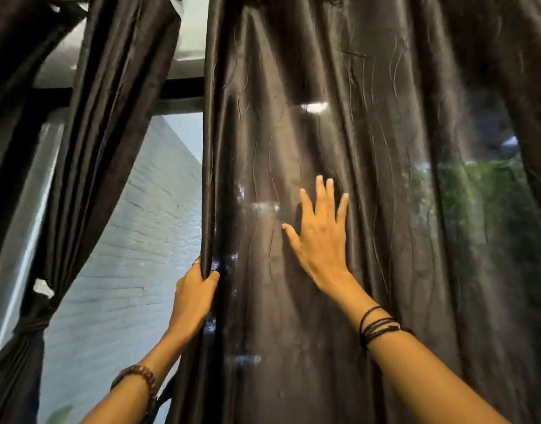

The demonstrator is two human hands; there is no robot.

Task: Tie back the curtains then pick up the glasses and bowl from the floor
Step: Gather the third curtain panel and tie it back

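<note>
head view:
left hand (pixel 193 296): gripping the left edge of the curtain (pixel 370 148), fingers curling round the hem
right hand (pixel 319 237): pressing flat on the curtain's middle, fingers spreading straight
curtain: hanging loose, filling centre and right
left curtain (pixel 88 142): sitting knotted with a tie (pixel 29 327) at far left
glasses, bowl: not showing

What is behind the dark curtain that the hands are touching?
Through the thin curtain some green foliage and bright spots show dimly. The rest is covered. Left hand grips its edge; right hand lies flat on it.
</note>
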